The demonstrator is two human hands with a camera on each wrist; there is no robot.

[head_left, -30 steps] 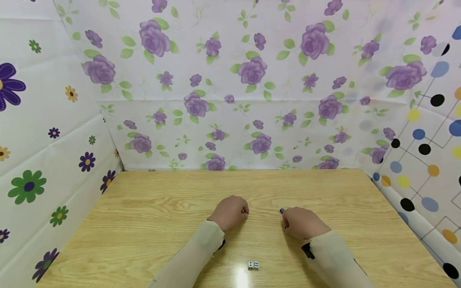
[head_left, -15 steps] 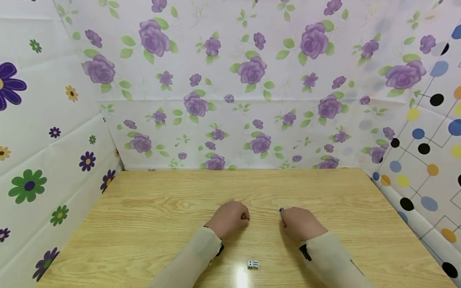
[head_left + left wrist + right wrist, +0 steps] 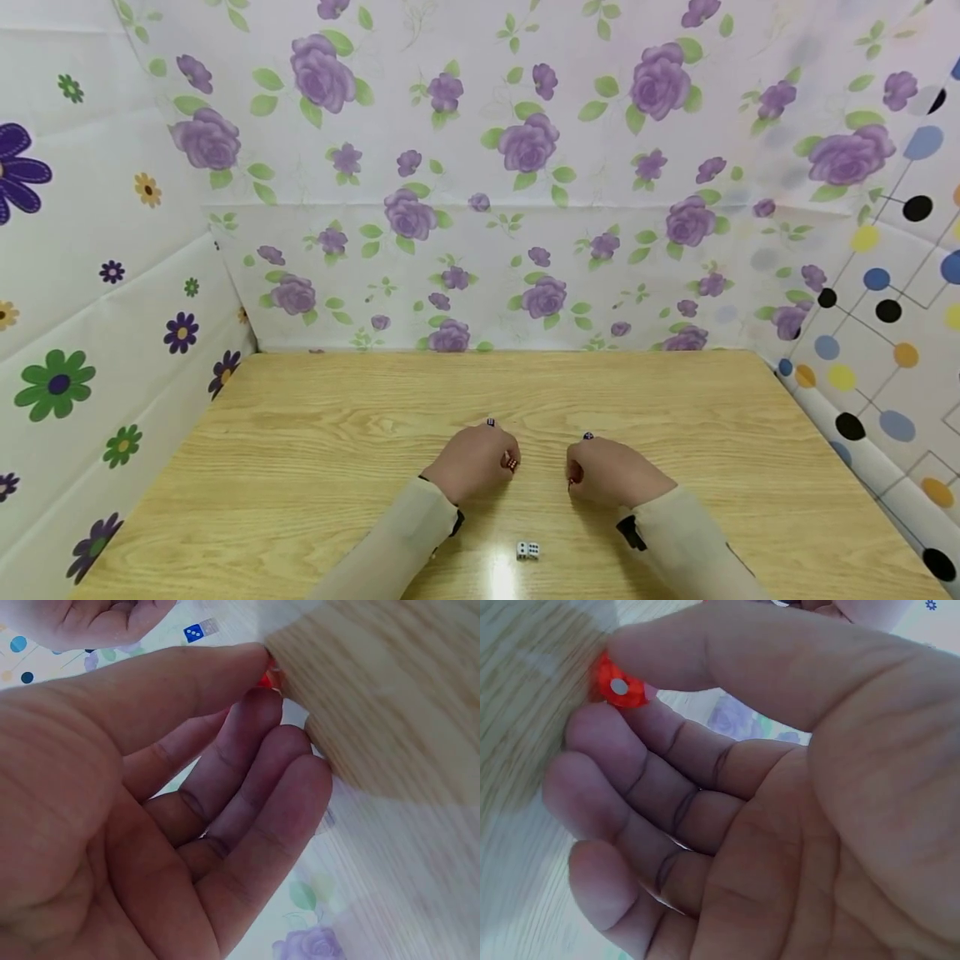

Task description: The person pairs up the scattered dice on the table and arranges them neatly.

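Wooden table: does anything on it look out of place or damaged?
Nothing stands out. Two small white cube dice sit side by side. The left hand and right hand each pinch a small red die; a small blue die lies beyond each. No damage shows.

A small gap runs between the left hand (image 3: 474, 460) and the right hand (image 3: 617, 472); two white dice (image 3: 527, 551) sit at its near end, in the way; one blue die (image 3: 491, 422) is just past the left hand, another blue die (image 3: 588, 436) just past the right; a hand could pass over the table (image 3: 285, 475) on both outer sides, up to the cloth walls (image 3: 450, 187).
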